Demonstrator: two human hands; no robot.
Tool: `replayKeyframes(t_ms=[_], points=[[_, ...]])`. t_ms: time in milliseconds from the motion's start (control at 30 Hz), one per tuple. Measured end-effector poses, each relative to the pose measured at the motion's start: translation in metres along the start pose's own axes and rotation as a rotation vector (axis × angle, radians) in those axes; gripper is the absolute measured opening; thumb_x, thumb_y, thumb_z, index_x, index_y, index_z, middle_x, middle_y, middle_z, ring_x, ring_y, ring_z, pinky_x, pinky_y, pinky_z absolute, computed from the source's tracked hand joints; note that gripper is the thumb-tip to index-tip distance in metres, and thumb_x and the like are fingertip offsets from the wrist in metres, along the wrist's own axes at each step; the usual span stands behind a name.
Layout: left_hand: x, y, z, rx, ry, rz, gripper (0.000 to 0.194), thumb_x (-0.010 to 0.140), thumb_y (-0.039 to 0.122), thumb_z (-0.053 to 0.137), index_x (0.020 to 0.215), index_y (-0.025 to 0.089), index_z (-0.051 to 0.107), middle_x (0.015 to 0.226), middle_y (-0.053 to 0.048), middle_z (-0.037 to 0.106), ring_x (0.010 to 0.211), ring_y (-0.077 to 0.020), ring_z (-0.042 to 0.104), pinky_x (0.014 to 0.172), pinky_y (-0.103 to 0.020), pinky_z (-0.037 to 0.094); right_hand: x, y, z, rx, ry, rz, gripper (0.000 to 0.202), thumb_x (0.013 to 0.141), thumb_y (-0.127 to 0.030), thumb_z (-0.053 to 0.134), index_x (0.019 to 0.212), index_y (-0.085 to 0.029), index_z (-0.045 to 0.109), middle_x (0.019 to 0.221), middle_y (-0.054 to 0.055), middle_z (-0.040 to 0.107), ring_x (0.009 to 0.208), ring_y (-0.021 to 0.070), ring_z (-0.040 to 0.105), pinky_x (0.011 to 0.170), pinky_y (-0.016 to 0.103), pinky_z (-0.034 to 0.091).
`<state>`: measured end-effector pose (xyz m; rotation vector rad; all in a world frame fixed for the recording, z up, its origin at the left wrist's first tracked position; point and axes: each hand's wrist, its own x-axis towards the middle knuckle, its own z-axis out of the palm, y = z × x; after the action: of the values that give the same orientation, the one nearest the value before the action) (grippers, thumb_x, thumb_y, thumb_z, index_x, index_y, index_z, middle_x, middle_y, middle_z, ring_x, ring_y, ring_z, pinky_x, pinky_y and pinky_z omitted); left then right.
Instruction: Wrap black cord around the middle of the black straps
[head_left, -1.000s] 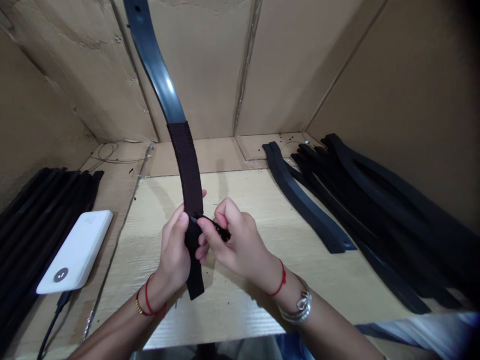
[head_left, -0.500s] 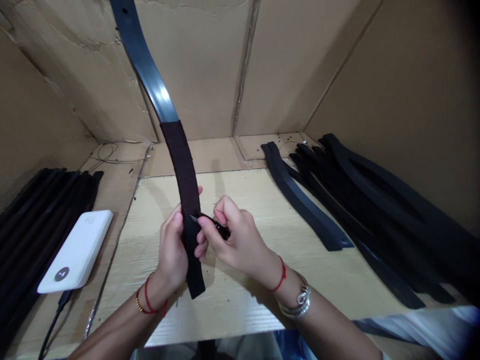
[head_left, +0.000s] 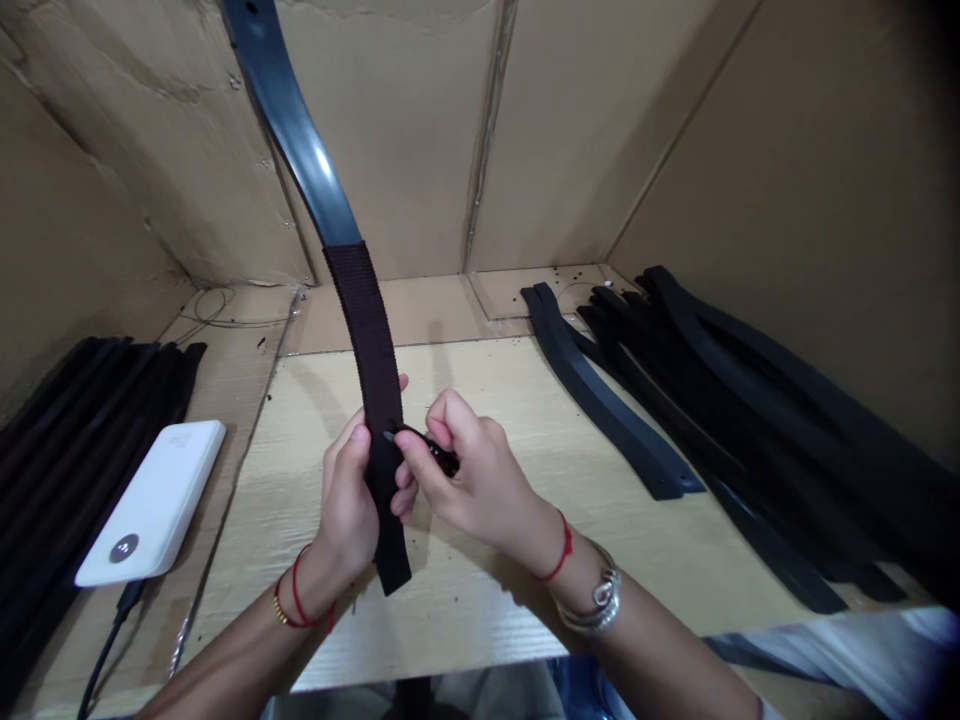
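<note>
A long, curved black strip (head_left: 311,165) stands tilted above the table, its upper end leaving the frame. Dark brown ribbed wrapping (head_left: 367,320) covers its middle. My left hand (head_left: 349,490) is closed round the lower part, thumb along the near edge and a fingertip showing on the far side. In my right hand (head_left: 465,465) is a small black-handled tool (head_left: 442,457) with a short pointed metal tip. That tip lies against the strip at the lower end of the wrapping. Most of the tool is hidden by my fingers.
A white power bank (head_left: 161,500) with a black cable lies at left, beside a pile of dark wrapped strips (head_left: 90,410). Several bare black strips (head_left: 607,400) lie stacked at right. Cardboard walls (head_left: 390,130) enclose the table (head_left: 465,620) at the back and sides.
The strip's upper end has shifted slightly right. Both hands keep almost the same place, with the tool tip still at the lower end of the wrapping.
</note>
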<state>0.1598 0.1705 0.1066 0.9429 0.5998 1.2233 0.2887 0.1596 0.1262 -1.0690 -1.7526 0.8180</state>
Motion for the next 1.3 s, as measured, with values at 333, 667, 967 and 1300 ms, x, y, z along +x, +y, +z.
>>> replayKeyframes(t_ms=[333, 667, 967, 1300], points=[[-0.002, -0.007, 0.004, 0.016, 0.048, -0.046, 0.051, 0.090, 0.048, 0.044, 0.131, 0.018, 0.049, 0.049, 0.007, 0.046, 0.033, -0.0079, 0.036, 0.031, -0.017, 0.035, -0.001, 0.003, 0.005, 0.048, 0.041, 0.043, 0.031, 0.095, -0.035, 0.050, 0.077, -0.026, 0.026, 0.051, -0.007, 0.062, 0.043, 0.0159, 0.068, 0.031, 0.018, 0.044], [0.004, -0.011, -0.001, -0.003, -0.033, -0.111, 0.044, 0.091, 0.048, 0.042, 0.119, 0.016, 0.055, 0.047, 0.007, 0.048, 0.031, -0.0082, 0.038, 0.030, -0.018, 0.037, 0.002, 0.004, 0.001, -0.095, 0.073, -0.015, 0.030, 0.095, -0.030, 0.048, 0.076, -0.026, 0.026, 0.059, -0.006, 0.059, 0.048, 0.0134, 0.066, 0.043, 0.022, 0.046], [0.026, 0.007, -0.017, -0.001, 0.040, -0.135, 0.033, 0.089, 0.050, 0.050, 0.103, 0.020, 0.055, 0.046, 0.010, 0.043, 0.028, -0.0056, 0.034, 0.029, -0.015, 0.035, 0.010, 0.021, -0.006, -0.250, 0.172, -0.132, 0.028, 0.092, -0.028, 0.052, 0.073, -0.024, 0.031, 0.054, -0.010, 0.029, 0.043, 0.0087, 0.032, 0.044, 0.023, 0.026], [0.038, 0.037, -0.046, 0.251, 0.053, 0.000, 0.038, 0.084, 0.056, 0.051, 0.090, 0.019, 0.051, 0.050, 0.011, 0.038, 0.033, -0.0054, 0.031, 0.033, -0.017, 0.030, 0.029, 0.070, -0.022, -0.330, 0.374, -0.031, 0.033, 0.093, -0.037, 0.046, 0.068, -0.025, 0.028, 0.052, -0.008, 0.033, 0.046, 0.0108, 0.034, 0.046, 0.023, 0.028]])
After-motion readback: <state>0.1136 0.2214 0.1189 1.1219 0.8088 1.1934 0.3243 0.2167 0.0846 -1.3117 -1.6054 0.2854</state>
